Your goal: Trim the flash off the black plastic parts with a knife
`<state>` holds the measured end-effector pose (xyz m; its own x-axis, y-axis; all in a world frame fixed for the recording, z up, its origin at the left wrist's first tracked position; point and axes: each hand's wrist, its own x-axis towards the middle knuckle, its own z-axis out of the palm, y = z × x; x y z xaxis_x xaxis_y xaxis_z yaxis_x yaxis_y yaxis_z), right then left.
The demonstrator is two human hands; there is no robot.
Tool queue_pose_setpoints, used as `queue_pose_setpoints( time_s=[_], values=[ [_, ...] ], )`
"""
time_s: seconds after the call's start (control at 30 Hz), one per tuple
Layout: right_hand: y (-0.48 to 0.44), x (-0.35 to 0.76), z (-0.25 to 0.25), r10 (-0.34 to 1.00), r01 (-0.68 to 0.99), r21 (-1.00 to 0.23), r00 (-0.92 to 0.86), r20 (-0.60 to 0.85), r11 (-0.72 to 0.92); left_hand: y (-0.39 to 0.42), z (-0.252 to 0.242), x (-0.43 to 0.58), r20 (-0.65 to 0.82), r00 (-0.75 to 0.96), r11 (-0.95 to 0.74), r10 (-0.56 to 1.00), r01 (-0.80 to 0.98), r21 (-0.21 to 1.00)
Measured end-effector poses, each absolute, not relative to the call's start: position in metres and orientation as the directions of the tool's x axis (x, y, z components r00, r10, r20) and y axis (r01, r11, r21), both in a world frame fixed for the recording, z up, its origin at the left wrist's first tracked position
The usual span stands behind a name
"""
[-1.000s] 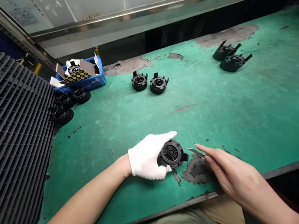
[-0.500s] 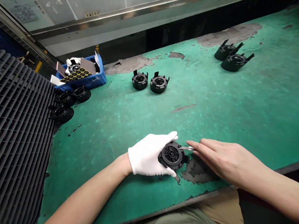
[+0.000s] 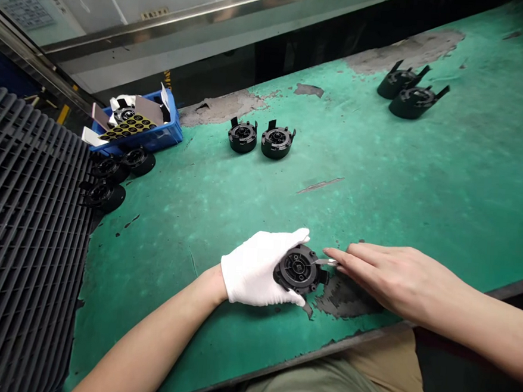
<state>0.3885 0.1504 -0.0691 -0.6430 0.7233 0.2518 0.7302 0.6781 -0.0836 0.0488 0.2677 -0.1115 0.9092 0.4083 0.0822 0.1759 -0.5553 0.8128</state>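
My left hand, in a white glove, is wrapped round a round black part near the table's front edge. The part's ringed face with small bosses is turned up, and a dark tab sticks out at its right. My bare right hand pinches a thin metal tool whose tip points left and meets the upper right of the part's face. The tool's rear end is hidden in my right hand.
On the green table, two black parts stand beyond my hands, two more at the back right. A blue bin holds papers and parts; several black parts lie near it by the grey ribbed stack.
The view has shifted slightly, so most things sit a little further left and up. Both hands keep their grips; the tool tip is slightly further over the part's face.
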Motion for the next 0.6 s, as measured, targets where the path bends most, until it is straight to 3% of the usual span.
queue_pose_setpoints(
  time_s=[0.23,0.6],
  values=[
    [0.1483,0.3893,-0.0717,0.757,0.750,-0.134,-0.612,0.229,0.648,0.2674,-0.1110,0.0490,0.070,0.907,-0.545,0.415,0.186,0.818],
    [0.1524,0.3959,-0.0643,0.689,0.694,-0.052,-0.699,0.190,0.718,0.2683,-0.1100,0.0485,0.125,0.905,-0.578,0.407,0.150,0.802]
  ],
)
